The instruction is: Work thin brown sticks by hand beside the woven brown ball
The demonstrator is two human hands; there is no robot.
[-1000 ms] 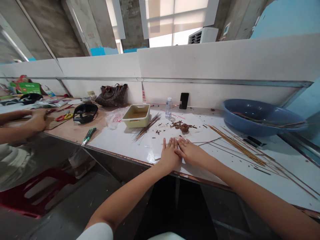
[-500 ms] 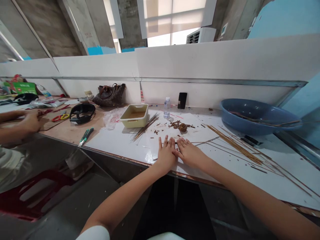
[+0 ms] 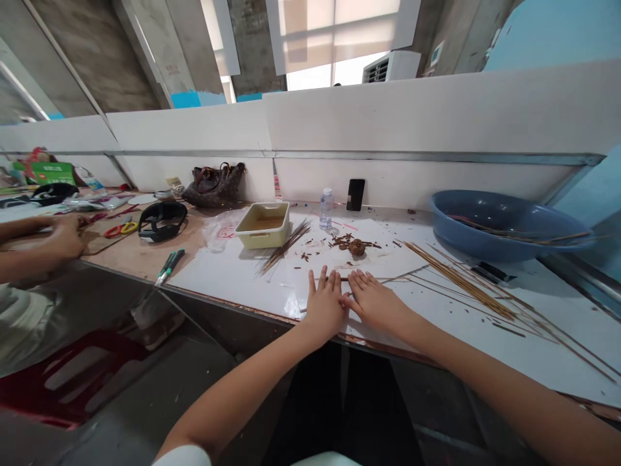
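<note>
Left hand point(image 3: 326, 303) and right hand point(image 3: 376, 301) lie flat, thumbs touching, each grip released, palms down on a smooth white paper sheet point(image 3: 388, 257) at the tabletop's near edge. Beyond the fingertips sits a rough brown ball point(image 3: 358, 246); thin tan sticks point(image 3: 458, 279) lie rightward.
</note>
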